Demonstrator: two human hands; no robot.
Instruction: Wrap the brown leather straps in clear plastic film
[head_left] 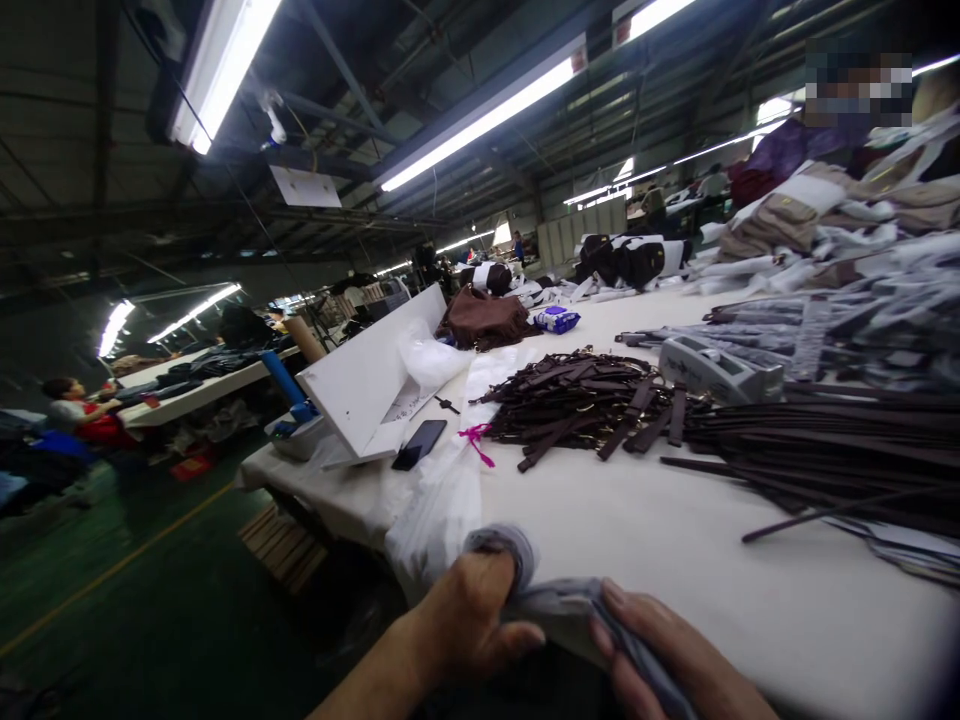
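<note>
My left hand (469, 625) is closed around a bunched grey piece of fabric (551, 605) at the near edge of the white table (675, 540). The thumb of my right hand (679, 660) presses on the same grey fabric, and the fingers curl under it. Just beyond my hands lies a crumpled clear plastic bag (439, 505). Farther back on the table a heap of short dark brown straps (581, 405) spreads out, and long dark straps (825, 445) run off to the right.
A black phone (420, 442) lies by a tilted white board (371, 375). A grey tape dispenser (716, 368), a brown bag (484, 318) and piles of beige and white goods (817, 225) sit farther back. A seated person (79, 410) works at left; wooden pallet (285, 545) below.
</note>
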